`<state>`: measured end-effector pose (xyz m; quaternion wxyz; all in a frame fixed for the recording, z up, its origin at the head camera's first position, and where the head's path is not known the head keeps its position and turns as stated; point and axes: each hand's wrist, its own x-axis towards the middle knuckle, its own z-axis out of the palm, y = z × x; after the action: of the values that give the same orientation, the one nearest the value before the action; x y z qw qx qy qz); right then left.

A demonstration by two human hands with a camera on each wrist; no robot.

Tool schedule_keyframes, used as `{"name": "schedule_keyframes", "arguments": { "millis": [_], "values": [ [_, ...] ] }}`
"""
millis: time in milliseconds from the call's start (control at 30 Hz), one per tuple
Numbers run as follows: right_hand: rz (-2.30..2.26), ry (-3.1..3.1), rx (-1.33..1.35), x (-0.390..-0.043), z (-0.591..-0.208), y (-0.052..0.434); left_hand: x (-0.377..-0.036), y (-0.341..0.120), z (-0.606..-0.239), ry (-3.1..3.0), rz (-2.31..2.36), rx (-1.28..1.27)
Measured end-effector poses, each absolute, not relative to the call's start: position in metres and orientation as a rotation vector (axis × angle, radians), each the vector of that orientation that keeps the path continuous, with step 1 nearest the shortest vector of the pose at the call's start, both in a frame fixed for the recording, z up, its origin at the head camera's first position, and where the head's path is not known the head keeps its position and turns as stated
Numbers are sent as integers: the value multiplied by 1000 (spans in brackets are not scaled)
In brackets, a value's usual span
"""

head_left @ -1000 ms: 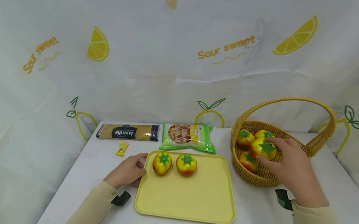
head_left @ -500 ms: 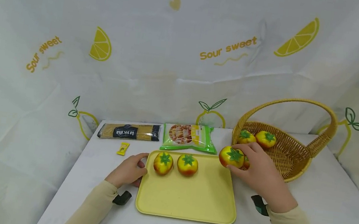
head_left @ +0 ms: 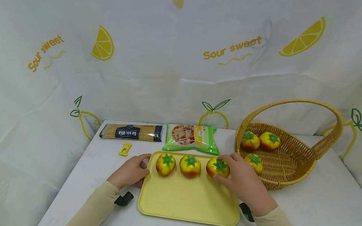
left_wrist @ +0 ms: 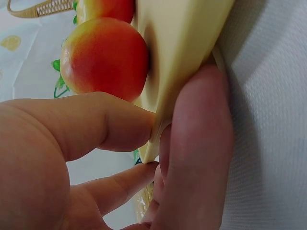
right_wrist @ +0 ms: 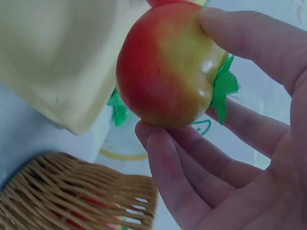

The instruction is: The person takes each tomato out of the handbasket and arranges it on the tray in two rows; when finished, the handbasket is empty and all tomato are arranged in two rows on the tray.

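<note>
While the right hand (head_left: 244, 179) grips a tomato (head_left: 217, 167), the left hand (head_left: 129, 171) pinches the tray (head_left: 187, 200).

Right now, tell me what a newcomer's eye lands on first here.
The yellow tray at the table's middle, with three red-yellow tomatoes along its far edge; the right hand grips the rightmost tomato. The left hand pinches the tray's left rim. To the right stands a wicker basket holding three more tomatoes.

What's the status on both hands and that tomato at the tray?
Right hand grips tomato at yellow tray, third in row. Left hand pinches tray's left edge. Three tomatoes in basket. Nothing in the way.
</note>
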<state>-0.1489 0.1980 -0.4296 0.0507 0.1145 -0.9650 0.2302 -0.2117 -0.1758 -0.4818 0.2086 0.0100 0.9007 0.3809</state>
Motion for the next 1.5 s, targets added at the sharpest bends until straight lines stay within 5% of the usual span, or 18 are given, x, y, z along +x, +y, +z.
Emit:
{"name": "schedule_keyframes", "arguments": {
  "millis": [1500],
  "values": [
    [627, -2986, 333, -150, -439, 190, -213, -176, -484, 2522, 1047, 25]
  ]
}}
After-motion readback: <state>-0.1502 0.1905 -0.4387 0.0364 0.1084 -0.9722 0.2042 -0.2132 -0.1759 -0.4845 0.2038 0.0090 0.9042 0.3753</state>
